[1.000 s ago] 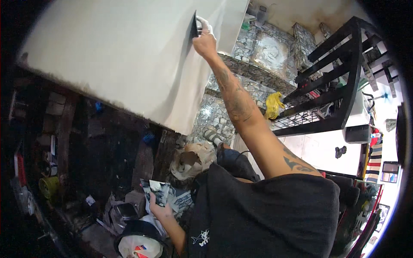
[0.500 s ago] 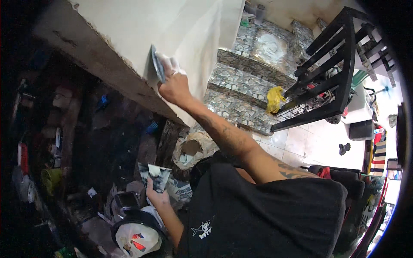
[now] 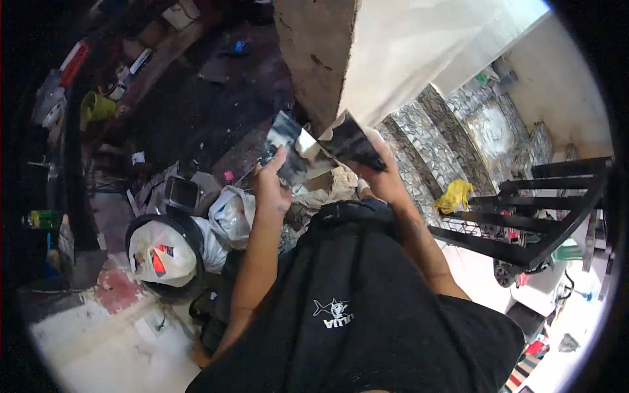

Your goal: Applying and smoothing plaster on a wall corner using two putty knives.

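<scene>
- Grips a flat plate (image 3: 288,164) in the left hand (image 3: 270,188), closed on the lower left edge, with the thumb over the face.
- Shows a white lump (image 3: 306,143) on that plate, up and right of the left thumb.
- Grips a dark scraper (image 3: 354,142) in the right hand (image 3: 385,178), reaching up and left from the palm.
- Has scraper and plate close together between both grips; cannot tell touching from apart.
- Shows a bucket (image 3: 191,229) below and left of the left grip, a yellow bag (image 3: 457,196) right of the right grip.
</scene>
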The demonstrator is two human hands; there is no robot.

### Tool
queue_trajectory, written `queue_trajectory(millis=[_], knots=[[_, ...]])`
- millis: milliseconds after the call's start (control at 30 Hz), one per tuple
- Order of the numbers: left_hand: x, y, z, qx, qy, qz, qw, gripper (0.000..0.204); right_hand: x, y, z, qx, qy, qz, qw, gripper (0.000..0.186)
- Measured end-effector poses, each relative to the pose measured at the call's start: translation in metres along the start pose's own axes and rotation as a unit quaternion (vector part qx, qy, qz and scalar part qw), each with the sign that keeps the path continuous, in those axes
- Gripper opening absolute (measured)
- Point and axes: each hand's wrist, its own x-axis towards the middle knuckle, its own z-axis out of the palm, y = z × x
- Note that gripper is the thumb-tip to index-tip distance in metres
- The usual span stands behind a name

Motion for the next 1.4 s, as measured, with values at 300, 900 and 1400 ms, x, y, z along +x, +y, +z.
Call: queue_trajectory(millis=[300,900,1400], knots=[[0.000,-0.009,0.003,0.033,0.010,0.035,0.999,0.025,0.001,0.037,-0.011,-0.305,-0.142,-0.085,0.938,0.060],[0.032,-0.019,-0.102,0.046,0.120,0.259,0.957,0.036,0.277,0.076,-0.444,-0.112,0.447,-0.208,0.863,0.046],[0.062,-0.009,-0.061,-0.139,-0.146,0.046,0.978,0.032,0.257,0.033,-0.271,-0.354,0.478,-0.084,0.799,0.064]])
